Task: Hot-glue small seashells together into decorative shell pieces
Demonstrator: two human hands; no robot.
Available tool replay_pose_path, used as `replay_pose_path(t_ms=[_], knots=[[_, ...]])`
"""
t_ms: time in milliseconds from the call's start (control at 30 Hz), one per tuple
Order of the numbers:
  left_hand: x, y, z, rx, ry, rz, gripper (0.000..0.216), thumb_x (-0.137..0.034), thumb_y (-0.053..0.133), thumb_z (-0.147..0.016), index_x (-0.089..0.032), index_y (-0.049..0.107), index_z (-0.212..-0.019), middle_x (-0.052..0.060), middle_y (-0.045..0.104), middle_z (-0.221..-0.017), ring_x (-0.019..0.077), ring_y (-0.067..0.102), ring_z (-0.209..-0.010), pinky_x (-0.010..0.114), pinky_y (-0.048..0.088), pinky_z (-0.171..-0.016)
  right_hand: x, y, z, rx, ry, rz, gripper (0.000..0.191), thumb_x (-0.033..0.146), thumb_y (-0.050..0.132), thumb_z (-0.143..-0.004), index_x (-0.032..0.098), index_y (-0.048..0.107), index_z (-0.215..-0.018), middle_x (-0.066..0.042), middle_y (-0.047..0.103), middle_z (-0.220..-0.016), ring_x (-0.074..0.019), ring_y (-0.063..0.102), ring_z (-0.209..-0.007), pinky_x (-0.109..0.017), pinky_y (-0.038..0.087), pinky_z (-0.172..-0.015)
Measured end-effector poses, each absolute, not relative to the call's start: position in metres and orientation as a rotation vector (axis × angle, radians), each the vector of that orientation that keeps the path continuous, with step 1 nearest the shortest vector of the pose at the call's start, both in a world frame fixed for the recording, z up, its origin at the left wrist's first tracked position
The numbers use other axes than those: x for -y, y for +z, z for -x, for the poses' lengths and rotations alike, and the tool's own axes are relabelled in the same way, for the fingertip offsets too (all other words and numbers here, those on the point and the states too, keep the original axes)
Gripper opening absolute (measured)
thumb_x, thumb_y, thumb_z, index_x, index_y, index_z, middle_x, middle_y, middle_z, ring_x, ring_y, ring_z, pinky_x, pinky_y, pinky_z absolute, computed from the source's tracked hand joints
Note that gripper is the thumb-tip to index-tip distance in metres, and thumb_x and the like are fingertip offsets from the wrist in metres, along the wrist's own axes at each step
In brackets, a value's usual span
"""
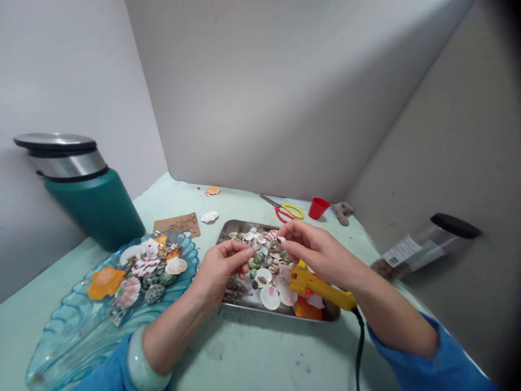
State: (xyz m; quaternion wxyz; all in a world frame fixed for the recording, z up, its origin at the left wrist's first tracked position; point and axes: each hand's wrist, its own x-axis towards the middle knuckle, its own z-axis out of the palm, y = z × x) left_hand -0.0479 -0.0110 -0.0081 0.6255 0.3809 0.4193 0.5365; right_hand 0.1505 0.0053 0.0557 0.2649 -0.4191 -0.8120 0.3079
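Across my feed, the pale green table [244, 347] carries everything, with the middle occupied by the work. The blue scalloped dish [87, 326] sits at the left, heaped with larger shells [145, 265], probably so they can be picked out without digging. Behind it stands the teal bottle [91, 201], tucked out of the arms' way, I judge. The metal tray [253, 300] lies directly under both hands, its raised rim likely there to catch loose pieces. To the right, a clear jar [427, 247] with a black lid shows tilted in my view.

I have the left hand [222, 266] above the tray's left side, thumb meeting forefinger; I cannot tell whether anything is between them. The right hand [321, 250] pinches a small shell over the tray, thumb and finger only, presumably to keep most of it exposed.

The yellow glue gun [321, 288] rests over the tray's right edge, cord trailing towards me. Farther back lie scissors [279, 206] and a red cup [318, 208]. Smallest is the pinched small shell [280, 240].
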Motion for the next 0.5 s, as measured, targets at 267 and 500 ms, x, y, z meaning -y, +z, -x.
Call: replay_pose_path(t_ms=[267, 500], knots=[[0.013, -0.004, 0.046, -0.993, 1.206, -0.960, 0.017, -0.025, 0.075, -0.064, -0.013, 0.064, -0.068, -0.003, 0.057, -0.047, 0.0061, 0.047, -0.042, 0.017, 0.038, -0.043, 0.016, 0.039, -0.133, 2.001, 0.567, 1.166, 0.009, 0.015, 0.059, -0.082, 0.022, 0.059, -0.087, 0.003, 0.063, -0.074, -0.0135, 0.058, -0.067, -0.025, 0.044, -0.063], [0.014, -0.004, 0.045, -1.013, 1.189, -1.011, 0.017, -0.026, 0.075, -0.065, -0.014, 0.062, -0.067, -0.003, 0.058, -0.051, 0.0058, 0.049, -0.042, 0.017, 0.038, -0.043, 0.018, 0.034, -0.127, 2.102, 0.308, 1.128, 0.012, 0.010, 0.057, -0.083, 0.019, 0.060, -0.089, 0.000, 0.061, -0.079, -0.0157, 0.056, -0.071, -0.027, 0.043, -0.066]])
